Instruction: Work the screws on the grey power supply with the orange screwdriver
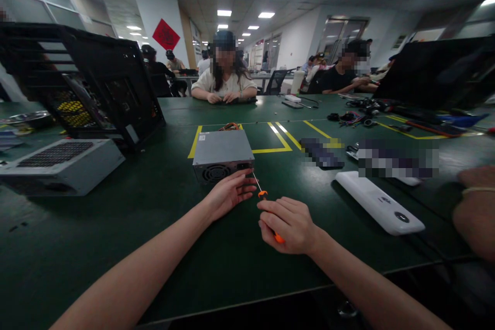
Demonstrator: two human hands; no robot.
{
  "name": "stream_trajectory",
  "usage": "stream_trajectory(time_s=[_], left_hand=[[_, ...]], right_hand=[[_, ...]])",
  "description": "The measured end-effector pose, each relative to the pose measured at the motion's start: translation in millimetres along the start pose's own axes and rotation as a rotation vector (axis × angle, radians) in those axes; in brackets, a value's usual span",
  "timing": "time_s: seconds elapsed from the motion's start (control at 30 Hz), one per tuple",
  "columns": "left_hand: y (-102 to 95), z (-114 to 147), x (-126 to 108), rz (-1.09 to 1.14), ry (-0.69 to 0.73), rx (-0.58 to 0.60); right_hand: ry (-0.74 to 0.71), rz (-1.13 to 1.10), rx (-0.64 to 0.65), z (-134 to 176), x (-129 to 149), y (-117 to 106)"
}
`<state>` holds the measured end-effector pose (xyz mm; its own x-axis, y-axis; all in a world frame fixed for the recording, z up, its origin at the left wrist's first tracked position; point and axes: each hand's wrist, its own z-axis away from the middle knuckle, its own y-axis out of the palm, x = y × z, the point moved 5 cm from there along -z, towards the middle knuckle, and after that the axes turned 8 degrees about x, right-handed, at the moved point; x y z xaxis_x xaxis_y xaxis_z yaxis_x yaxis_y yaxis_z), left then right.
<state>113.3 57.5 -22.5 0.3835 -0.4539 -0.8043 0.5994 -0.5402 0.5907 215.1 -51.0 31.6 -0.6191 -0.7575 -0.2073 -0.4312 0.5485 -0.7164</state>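
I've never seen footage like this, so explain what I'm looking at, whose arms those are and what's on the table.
There is one picture, taken by a camera worn on a person's head and looking down at their own bare arms. The left hand rests against the grey metal power supply box with a round fan grille on the dark green table. The right hand grips a thin orange-handled screwdriver, its tip pointing at the box. A long white device lies to the right. Other people sit further back.
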Motion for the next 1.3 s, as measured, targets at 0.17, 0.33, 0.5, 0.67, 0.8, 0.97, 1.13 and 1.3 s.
stream_trajectory(time_s=[0.17, 0.33, 0.5, 0.67, 0.8, 0.97, 1.13, 1.3], left_hand=[[1.0, 0.3, -0.8, 0.002, 0.001, 0.015], [0.4, 0.2, -0.1, -0.007, 0.004, 0.024], [-0.1, 1.0, 0.0, -0.002, 0.007, 0.037], [0.6, 1.9, -1.1, -0.004, 0.012, 0.05], [1.3, 1.9, -1.1, -0.008, 0.012, 0.062], [1.7, 2.3, -0.6, -0.016, 0.009, 0.066], [2.8, 2.6, -1.3, -0.022, 0.013, 0.06], [3.5, 2.8, -1.7, -0.024, -0.002, 0.042]], right_hand=[[0.011, -0.006, -0.001, 0.6, -1.1, 0.1], [0.006, -0.012, -0.015, -1.3, -0.5, -2.4], [0.014, -0.02, -0.016, -1.1, -0.3, -2.2], [0.015, -0.022, -0.012, -1.6, -0.3, -1.9], [0.026, -0.039, -0.022, -1.6, -1.3, -2.6], [0.054, -0.058, -0.019, 0.8, -3.4, -1.2], [0.103, -0.105, 0.004, 1.7, -7.6, 1.8], [0.188, -0.195, -0.051, 3.7, -13.3, 1.3]])
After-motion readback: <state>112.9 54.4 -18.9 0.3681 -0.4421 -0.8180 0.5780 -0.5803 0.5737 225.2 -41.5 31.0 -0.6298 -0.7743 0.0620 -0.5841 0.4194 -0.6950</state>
